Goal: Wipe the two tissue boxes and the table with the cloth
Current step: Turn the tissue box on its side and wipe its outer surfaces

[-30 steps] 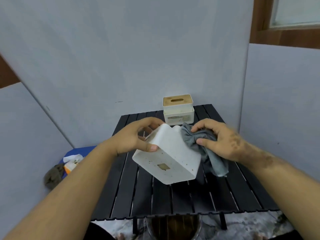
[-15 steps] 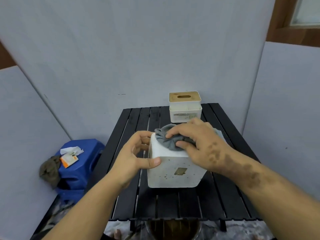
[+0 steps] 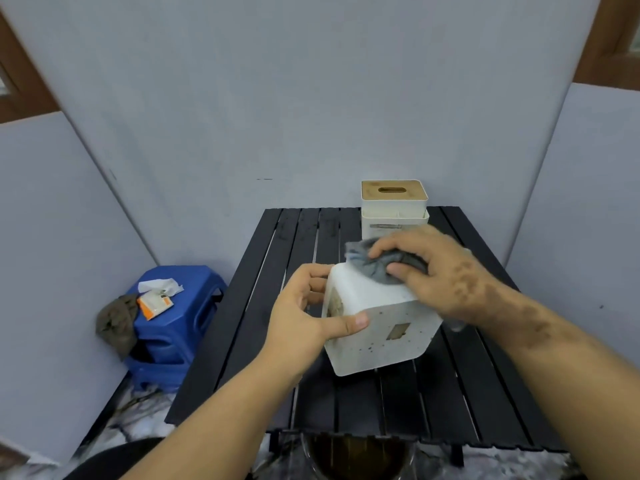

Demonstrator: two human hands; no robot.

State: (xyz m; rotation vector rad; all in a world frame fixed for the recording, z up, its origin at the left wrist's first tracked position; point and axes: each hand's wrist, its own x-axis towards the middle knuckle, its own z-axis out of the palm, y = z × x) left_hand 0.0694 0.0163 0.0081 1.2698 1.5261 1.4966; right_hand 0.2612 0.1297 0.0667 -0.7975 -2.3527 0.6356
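Observation:
A white tissue box (image 3: 379, 332), speckled with dark spots, is held tilted above the black slatted table (image 3: 346, 396). My left hand (image 3: 304, 320) grips its left side, thumb across the near face. My right hand (image 3: 436, 271) holds a bunched grey cloth (image 3: 374, 265) and presses it on the box's upper face. A second white tissue box (image 3: 394, 209) with a wooden slotted lid stands upright at the table's far edge, just behind my right hand.
A blue plastic stool (image 3: 173, 320) stands left of the table with a brown rag, an orange packet and white paper on it. Grey panels close in the back and both sides. A round dark bin (image 3: 356, 455) sits under the table's near edge.
The box has turned in my left hand, its left face now showing. My right hand with the cloth has slid toward the far right edge of the upper face. The camera has shifted.

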